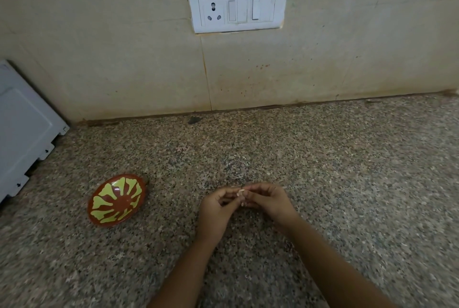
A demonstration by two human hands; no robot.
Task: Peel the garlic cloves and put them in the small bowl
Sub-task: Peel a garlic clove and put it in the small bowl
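- Bearing: the small bowl (113, 204) lies at 9 o'clock from your hands, well apart from them, with bare speckled surface (323, 171) in between.
- The garlic clove (241, 192) is not on the surface. It sits between the fingertips of both hands, where they meet, held low over the stone.
- Your left hand (215, 205) curls its fingers onto the garlic clove from the 9 o'clock side, and your right hand (269, 202) pinches it from the 3 o'clock side. Both are grasping the same piece.
- The clove is too small and blurred to show its long axis or how much skin is left on it.
- Your left hand is the nearer one to the bowl. Once the skin is off, a straight carry towards 9 o'clock with that hand looks shortest, while the right would have to cross over the left.
- No cloves show inside the bowl, so you are probably early in the job.
- A white panel (22, 131) stands at 10 o'clock beyond the bowl, and a switch plate (237, 8) is on the wall at 12 o'clock. Neither lies in the path.
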